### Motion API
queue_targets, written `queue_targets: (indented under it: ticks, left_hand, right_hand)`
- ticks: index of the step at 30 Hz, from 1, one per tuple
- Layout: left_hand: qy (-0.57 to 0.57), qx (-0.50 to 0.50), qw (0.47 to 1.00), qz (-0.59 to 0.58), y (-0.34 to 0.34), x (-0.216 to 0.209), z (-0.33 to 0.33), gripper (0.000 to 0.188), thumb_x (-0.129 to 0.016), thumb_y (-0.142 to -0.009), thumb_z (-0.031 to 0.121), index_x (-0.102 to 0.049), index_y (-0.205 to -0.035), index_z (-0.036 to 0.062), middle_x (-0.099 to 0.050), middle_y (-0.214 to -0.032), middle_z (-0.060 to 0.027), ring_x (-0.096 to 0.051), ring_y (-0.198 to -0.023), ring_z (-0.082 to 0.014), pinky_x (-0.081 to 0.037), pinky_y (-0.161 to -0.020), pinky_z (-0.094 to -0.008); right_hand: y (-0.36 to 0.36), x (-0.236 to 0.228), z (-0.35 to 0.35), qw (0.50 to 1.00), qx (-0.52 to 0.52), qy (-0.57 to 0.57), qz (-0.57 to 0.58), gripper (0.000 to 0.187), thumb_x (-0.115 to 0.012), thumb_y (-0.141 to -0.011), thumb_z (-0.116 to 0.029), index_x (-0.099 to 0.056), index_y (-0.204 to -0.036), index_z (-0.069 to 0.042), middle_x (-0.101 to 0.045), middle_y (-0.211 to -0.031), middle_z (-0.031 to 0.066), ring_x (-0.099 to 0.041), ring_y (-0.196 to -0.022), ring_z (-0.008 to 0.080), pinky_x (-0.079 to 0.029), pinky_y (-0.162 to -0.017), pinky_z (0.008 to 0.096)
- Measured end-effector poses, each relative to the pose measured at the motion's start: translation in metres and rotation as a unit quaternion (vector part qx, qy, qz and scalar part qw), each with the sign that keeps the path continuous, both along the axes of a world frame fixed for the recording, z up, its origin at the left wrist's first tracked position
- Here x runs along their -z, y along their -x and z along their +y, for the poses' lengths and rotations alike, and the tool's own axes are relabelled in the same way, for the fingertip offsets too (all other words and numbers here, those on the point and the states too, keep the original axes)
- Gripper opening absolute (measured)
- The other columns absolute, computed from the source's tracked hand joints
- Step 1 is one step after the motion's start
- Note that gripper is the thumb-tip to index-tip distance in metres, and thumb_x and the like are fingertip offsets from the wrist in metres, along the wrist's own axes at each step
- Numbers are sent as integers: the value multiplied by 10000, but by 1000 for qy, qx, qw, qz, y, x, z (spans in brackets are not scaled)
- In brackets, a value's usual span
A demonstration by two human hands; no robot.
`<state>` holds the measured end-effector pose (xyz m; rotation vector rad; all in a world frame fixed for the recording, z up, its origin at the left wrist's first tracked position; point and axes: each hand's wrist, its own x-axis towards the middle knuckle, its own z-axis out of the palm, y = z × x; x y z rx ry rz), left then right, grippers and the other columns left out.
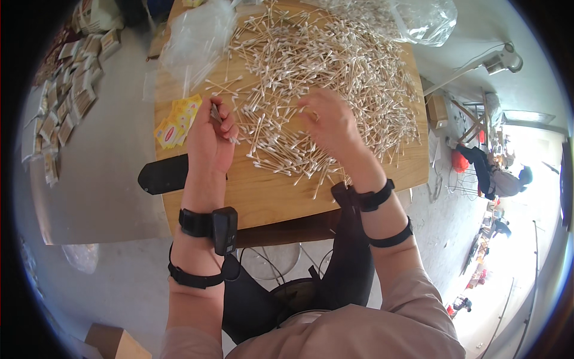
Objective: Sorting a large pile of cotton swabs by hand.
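Past the bent fingers of our left hand (210, 137) and right hand (332, 122), hold unclear, swabs (353, 66) seem light, stiff, best pinched mid-stick.

No wording clearly legible. Yellow cards (177, 124), overlapping at left side of wooden table (269, 200): red oval emblems, print too small. Black strapped device (225, 227), by table's near edge: tiny pale marking, unreadable. Nothing readable elsewhere around table.
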<state>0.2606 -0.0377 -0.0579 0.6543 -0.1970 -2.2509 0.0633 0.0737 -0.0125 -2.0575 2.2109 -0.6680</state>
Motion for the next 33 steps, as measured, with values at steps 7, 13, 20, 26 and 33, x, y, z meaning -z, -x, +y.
queue_targets:
  ticks: [7, 13, 20, 26, 33]
  left_hand:
    - [1, 6, 1000, -19, 1, -2, -1, 197, -436, -973, 260, -497, -924, 79, -454, -694, -9, -380, -534, -98, -306, -465, -233]
    - [-6, 6, 1000, -23, 3, -2, 0, 205, -432, -975, 265, -498, -920, 79, -456, -686, -8, -384, -532, -98, -312, -464, -228]
    - [-15, 29, 999, -18, 6, -5, 4, 226, -431, -973, 261, -522, -964, 55, -534, -744, -33, -480, -588, -134, -384, -509, -250]
    - [-75, 47, 994, -62, 21, -29, 13, 281, -438, -972, 300, -534, -997, 37, -607, -831, -76, -575, -718, -169, -461, -600, -260]
    - [-54, 77, 996, 1, 8, -6, 10, 316, -417, -982, 344, -539, -971, 53, -585, -759, -51, -542, -627, -128, -430, -531, -237]
  right_hand:
    - [-10, 8, -12, 998, -21, -52, 28, 108, -620, -741, -64, -620, -847, -86, -538, -907, 67, -552, -919, 268, -493, -777, 372]
    - [6, 10, -11, 999, -42, -17, -6, 146, -642, -710, -20, -612, -848, -56, -545, -823, 76, -566, -820, 282, -484, -686, 365]
    - [7, 1, -8, 925, 164, -96, -329, 136, -646, -829, -73, -633, -952, -18, -607, -771, 3, -553, -676, 99, -456, -618, 238]
    - [-26, -19, -4, 834, 194, -70, -512, 156, -646, -845, -67, -627, -968, 27, -622, -807, 1, -541, -700, 59, -445, -622, 193]
    - [-33, -23, 3, 910, 165, 8, -381, 291, -680, -795, -66, -598, -1068, -10, -622, -904, 59, -581, -767, 125, -482, -672, 248]
